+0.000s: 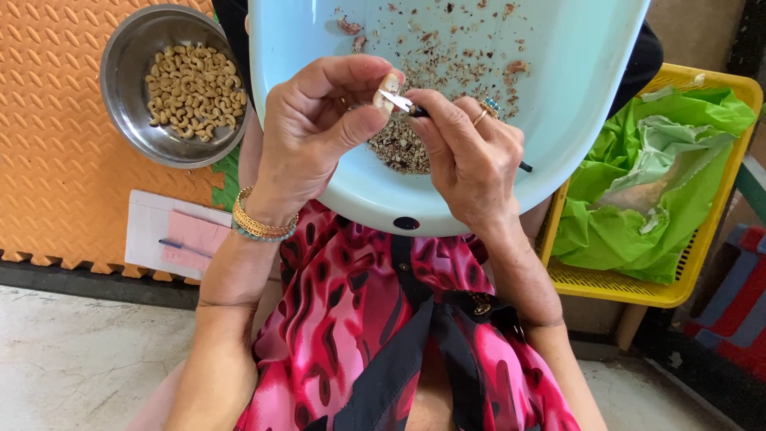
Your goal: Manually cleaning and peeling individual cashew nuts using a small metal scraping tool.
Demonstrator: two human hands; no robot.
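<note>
Basin [558,104]: lay on the lap, pale blue, strewn with husk scraps – a heap [399,148] under the hands.
Bowl [128,88]: stood on the orange mat, a fair layer of peeled nuts [194,89] inside.
Left hand [315,132]: grip pinched on one nut [389,86], partly skinned by the look of it.
Right hand [467,156]: grip closed on a knife [399,102], blade touching that nut.

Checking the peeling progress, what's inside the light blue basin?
Inside the light blue basin: a heap of brownish skin scraps and scattered flakes. The hands cover part of the heap.
</note>
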